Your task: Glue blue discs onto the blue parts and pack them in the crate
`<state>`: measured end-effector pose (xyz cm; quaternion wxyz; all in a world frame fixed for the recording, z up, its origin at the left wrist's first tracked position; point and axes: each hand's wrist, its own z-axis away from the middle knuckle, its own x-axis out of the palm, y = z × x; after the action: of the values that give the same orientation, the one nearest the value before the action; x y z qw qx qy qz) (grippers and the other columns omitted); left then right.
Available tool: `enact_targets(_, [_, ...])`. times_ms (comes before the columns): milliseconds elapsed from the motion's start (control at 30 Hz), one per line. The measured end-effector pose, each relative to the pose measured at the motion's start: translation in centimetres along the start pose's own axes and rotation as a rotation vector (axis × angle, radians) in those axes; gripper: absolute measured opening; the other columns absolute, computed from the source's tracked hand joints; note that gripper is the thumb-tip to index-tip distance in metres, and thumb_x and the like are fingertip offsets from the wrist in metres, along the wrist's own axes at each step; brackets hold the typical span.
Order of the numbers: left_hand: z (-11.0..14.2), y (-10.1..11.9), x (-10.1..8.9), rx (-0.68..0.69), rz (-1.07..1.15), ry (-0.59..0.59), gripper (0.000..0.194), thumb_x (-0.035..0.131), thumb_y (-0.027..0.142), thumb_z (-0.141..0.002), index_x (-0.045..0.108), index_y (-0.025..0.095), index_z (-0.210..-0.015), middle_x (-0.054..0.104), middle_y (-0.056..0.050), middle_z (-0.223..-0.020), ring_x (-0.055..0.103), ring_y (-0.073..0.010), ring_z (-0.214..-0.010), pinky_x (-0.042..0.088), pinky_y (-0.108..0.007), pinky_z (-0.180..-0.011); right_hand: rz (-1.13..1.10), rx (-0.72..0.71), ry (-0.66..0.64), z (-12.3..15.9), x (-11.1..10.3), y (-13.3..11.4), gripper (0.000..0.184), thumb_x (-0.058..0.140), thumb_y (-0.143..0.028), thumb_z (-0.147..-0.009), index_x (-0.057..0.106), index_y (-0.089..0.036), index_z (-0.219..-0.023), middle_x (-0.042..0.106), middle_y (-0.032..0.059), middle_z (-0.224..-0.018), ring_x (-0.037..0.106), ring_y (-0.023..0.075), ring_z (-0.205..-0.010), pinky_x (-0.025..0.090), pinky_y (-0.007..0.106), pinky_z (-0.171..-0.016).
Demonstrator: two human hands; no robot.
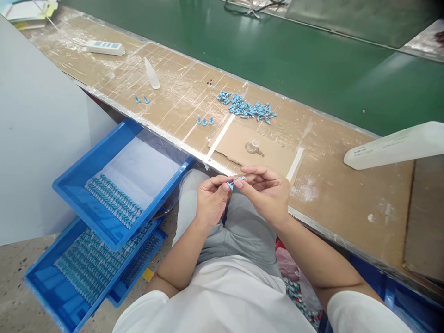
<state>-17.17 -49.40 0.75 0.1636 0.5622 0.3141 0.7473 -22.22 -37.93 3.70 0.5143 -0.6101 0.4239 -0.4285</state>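
Above my lap, close to the table edge, my left hand (212,196) pinches a small blue piece with a round base (230,185). My right hand (265,192) meets it, thumb and finger closed on a small blue part (241,178) at the other end. Whether the two parts are joined cannot be made out. Beyond my hands, a small clear cup (253,146) sits on a cardboard sheet (229,143). Behind that lies a pile of small blue pieces (248,108). Several blue pieces on round bases (204,120) stand to its left.
A blue tray (121,243) with rows of blue pieces on white lining stands at left, above more trays (45,277). On the table are a small white squeeze bottle (151,74), a power strip (106,47) and a large white bottle (395,145) at right.
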Motion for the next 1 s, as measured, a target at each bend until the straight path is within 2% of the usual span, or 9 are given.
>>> enact_targets(167, [0.4, 0.6, -0.3, -0.031, 0.037, -0.049, 0.019, 0.089, 0.034, -0.06, 0.077, 0.024, -0.071, 0.064, 0.002, -0.067, 0.059, -0.0067, -0.065, 0.046, -0.02, -0.061, -0.008, -0.01, -0.095, 0.0, 0.3, -0.3, 0.029, 0.085, -0.028, -0.07, 0.075, -0.023, -0.097, 0.072, 0.0, -0.066, 0.072, 0.0167, -0.066, 0.063, 0.029, -0.069])
enact_targets(400, [0.7, 1.5, -0.8, 0.03, 0.033, -0.067, 0.017, 0.089, 0.031, -0.06, 0.077, 0.024, -0.07, 0.064, 0.001, -0.067, 0.062, -0.0087, -0.069, 0.049, -0.023, -0.068, -0.069, -0.03, -0.214, -0.6, 1.1, -0.7, 0.032, 0.084, -0.023, -0.071, 0.075, -0.024, -0.102, 0.071, -0.0006, -0.067, 0.073, 0.017, -0.071, 0.063, 0.029, -0.072])
enact_targets(567, [0.4, 2.2, -1.1, 0.04, 0.05, 0.0, 0.02, 0.09, 0.031, -0.059, 0.077, 0.024, -0.072, 0.066, 0.002, -0.07, 0.058, -0.0062, -0.065, 0.047, -0.021, -0.065, -0.134, 0.061, -0.244, -1.4, 2.3, -0.2, 0.028, 0.084, -0.029, -0.07, 0.075, -0.024, -0.096, 0.073, -0.0002, -0.068, 0.071, 0.0161, -0.065, 0.061, 0.028, -0.063])
enact_targets(667, [0.0, 2.8, -1.4, 0.052, 0.092, 0.03, 0.035, 0.089, 0.041, -0.059, 0.078, 0.023, -0.086, 0.069, 0.0, -0.077, 0.045, -0.0016, -0.052, 0.043, -0.02, -0.058, -0.235, 0.061, -0.225, -2.7, 3.0, 0.6, 0.031, 0.085, -0.035, -0.069, 0.073, -0.025, -0.096, 0.073, -0.0012, -0.069, 0.071, 0.0163, -0.064, 0.061, 0.03, -0.064])
enact_targets(733, [-0.3, 3.4, -1.8, 0.026, 0.144, 0.054, 0.041, 0.079, 0.05, -0.07, 0.076, 0.02, -0.097, 0.071, -0.004, -0.085, 0.04, -0.002, -0.05, 0.04, -0.02, -0.054, -0.222, 0.009, -0.144, -4.4, 3.6, 1.3, 0.037, 0.085, -0.04, -0.067, 0.071, -0.024, -0.097, 0.071, -0.0024, -0.068, 0.07, 0.0159, -0.061, 0.06, 0.031, -0.064])
enact_targets(833, [-0.8, 4.5, -2.8, -0.026, 0.226, 0.151, 0.037, 0.055, 0.044, -0.09, 0.074, 0.015, -0.102, 0.072, -0.01, -0.097, 0.048, -0.006, -0.058, 0.042, -0.022, -0.056, 0.046, -0.131, 0.005, -8.3, 4.6, 2.8, 0.044, 0.083, -0.044, -0.068, 0.067, -0.022, -0.103, 0.071, -0.0015, -0.072, 0.069, 0.0165, -0.064, 0.058, 0.032, -0.066])
enact_targets(900, [-0.9, 5.0, -3.5, -0.031, 0.273, 0.215, 0.036, 0.047, 0.035, -0.093, 0.073, 0.013, -0.104, 0.072, -0.012, -0.106, 0.058, -0.0091, -0.069, 0.046, -0.023, -0.062, 0.353, -0.23, 0.073, -11.4, 5.2, 4.2, 0.043, 0.078, -0.043, -0.073, 0.066, -0.02, -0.107, 0.072, 0.0014, -0.078, 0.07, 0.0181, -0.07, 0.057, 0.033, -0.07])
enact_targets(1000, [-0.8, 5.6, -4.3, -0.017, 0.319, 0.256, 0.036, 0.044, 0.031, -0.092, 0.071, 0.012, -0.106, 0.069, -0.013, -0.118, 0.066, -0.0157, -0.095, 0.052, -0.027, -0.081, 0.818, -0.286, 0.077, -15.1, 5.9, 6.6, 0.037, 0.067, -0.037, -0.082, 0.065, -0.019, -0.113, 0.075, 0.0052, -0.091, 0.07, 0.0214, -0.08, 0.053, 0.037, -0.082])
